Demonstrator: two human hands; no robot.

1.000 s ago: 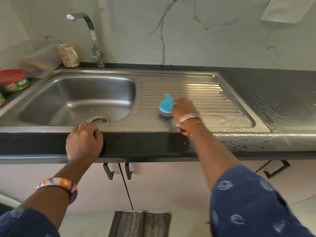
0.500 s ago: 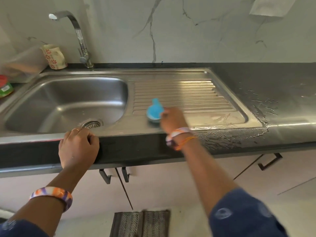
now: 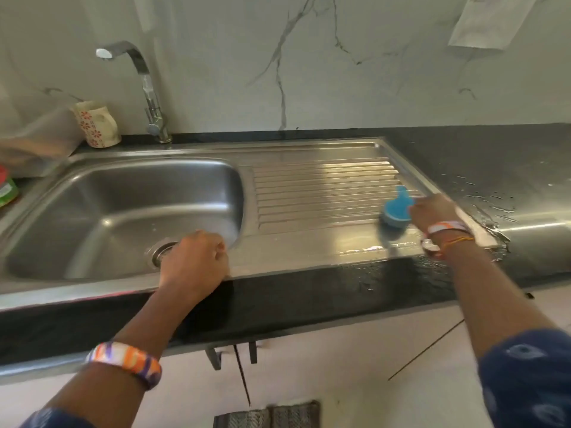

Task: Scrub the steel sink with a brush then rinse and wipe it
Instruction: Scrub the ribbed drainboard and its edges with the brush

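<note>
My right hand (image 3: 432,211) grips the blue brush (image 3: 396,211), fingers curled round its right side, with the bristle end pressed down on the near right part of the steel sink's (image 3: 197,152) ribbed drainboard (image 3: 324,193). My left hand (image 3: 194,264) rests on the sink's near rim just right of the drain (image 3: 160,251), fingers curled over the edge and holding nothing else, bracing me against the tabletop (image 3: 494,156).

The brush looks like light, stiff plastic with a round body and a short upright knob. I judge it easy to steer, best held low round the body so I can bear down without it tipping. The steel under it shines wet, so I expect the brush to skid if I push at an angle. The sink itself is rigid and fixed; nothing there to break, though the ribs will catch the bristles across their run.

My palm hides the brush's right side, and motion blur smears the bristles, so I cannot tell how flat they sit. Water is spread over the tabletop to the right of the drainboard. At far left a tub with a red lid (image 3: 6,186) is cut off by the frame. A patterned cup (image 3: 95,123) stands beside the tap (image 3: 148,94), and a pale cloth (image 3: 491,20) hangs at top right, cut off above.
</note>
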